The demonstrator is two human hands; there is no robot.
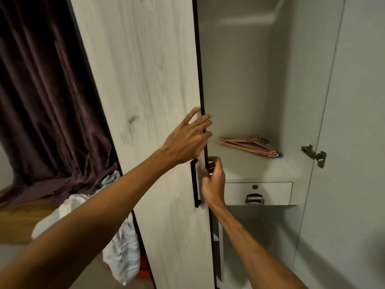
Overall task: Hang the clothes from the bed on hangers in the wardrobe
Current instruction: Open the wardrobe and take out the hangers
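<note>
At head view's centre, wardrobe door [145, 101] edge is gripped by left hand [187, 138], fingers [205, 124] spread around it, and pinched lower by right hand [212, 180]. Hangers [250, 146] are stacked bare on the inner shelf [260, 171]. Clothes [123, 243] are seen heaped left of the door, apparently on the bed [18, 224]. Hanging is judged not yet started.

Pale wood-grain wardrobe door [145, 90], dark edge trim, stands open at centre. Black bar handle [194, 182] near door's right edge. Left of door: dark maroon curtain [41, 90]; below it brownish wooden surface [16, 222], possibly bed frame, blurred. Right of door: pale grey shelf [260, 170], drawer [270, 190] beneath with metal pull. Further right: second door [354, 122], metal hinge [313, 155]. Light dim, warm.
</note>
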